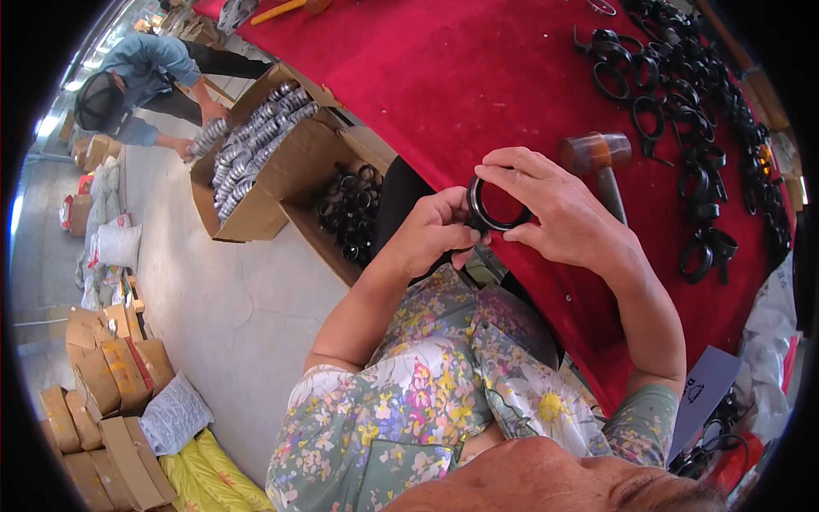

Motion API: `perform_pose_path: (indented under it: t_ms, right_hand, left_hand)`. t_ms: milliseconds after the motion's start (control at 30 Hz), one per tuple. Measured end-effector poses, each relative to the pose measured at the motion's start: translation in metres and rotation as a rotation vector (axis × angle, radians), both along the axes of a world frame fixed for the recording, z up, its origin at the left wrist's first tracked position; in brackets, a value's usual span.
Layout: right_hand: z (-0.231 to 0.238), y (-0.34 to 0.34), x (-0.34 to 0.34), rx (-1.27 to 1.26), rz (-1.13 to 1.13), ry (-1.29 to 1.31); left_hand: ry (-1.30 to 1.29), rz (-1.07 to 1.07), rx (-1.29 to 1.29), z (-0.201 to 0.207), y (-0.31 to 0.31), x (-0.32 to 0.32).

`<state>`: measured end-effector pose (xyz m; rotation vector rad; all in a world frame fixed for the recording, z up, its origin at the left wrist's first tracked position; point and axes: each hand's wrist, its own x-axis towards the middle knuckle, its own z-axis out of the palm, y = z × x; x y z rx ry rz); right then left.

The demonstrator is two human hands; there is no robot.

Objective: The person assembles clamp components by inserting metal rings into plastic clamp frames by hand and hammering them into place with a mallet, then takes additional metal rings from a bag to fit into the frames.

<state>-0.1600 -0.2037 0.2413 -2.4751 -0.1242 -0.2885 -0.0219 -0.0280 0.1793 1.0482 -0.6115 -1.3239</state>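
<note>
A black ring-shaped clamp is held between my two hands, above the near edge of the red cloth-covered table. My left hand pinches the small lug on the ring's left side, with fingers and thumb closed. Around the ring's right side curves my right hand, its fingers over the top and its thumb at the bottom edge. A mallet with a translucent brownish head lies on the cloth just beyond my right hand. Many similar black clamps are heaped along the table's right side.
Left of my knees stands an open cardboard box of black clamps. Beyond it, another carton holds rows of silvery rings, where a co-worker bends with a stack in hand. Cartons and sacks line the lower left.
</note>
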Motion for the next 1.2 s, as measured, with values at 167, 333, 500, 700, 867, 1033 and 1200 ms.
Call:
perform_pose_path:
  t_ms: [167,333,500,700,867,1033,1200]
  right_hand:
    - [0.0048,-0.0015,-0.0007,0.065,-0.025,-0.031]
    - [0.0066,0.0021,-0.0012,-0.060,-0.051,-0.034]
    - [0.0049,0.0004,-0.0023,-0.033,-0.014,-0.022]
    - [0.0026,-0.0002,-0.0043,-0.018,-0.011,-0.012]
    - [0.0027,0.0002,-0.0051,-0.059,0.001,-0.045]
    - [0.0070,0.0042,-0.0056,-0.062,-0.003,-0.050]
    - [0.0061,0.0041,-0.0059,-0.051,0.006,-0.050]
  left_hand:
    - [-0.104,0.032,-0.009,-0.0022,-0.0022,-0.0037]
    - [-0.118,0.055,0.013,0.0010,-0.0063,-0.0031]
    - [-0.053,0.025,-0.002,0.0032,-0.0045,-0.0009]
    - [-0.045,0.021,-0.014,0.0018,-0.0035,-0.0003]
    - [-0.020,0.007,-0.039,0.0001,-0.0027,0.0004]
    - [-0.012,0.001,-0.025,0.0018,-0.0015,-0.0013]
    - [-0.014,0.004,-0.019,0.0022,0.0012,-0.0024]
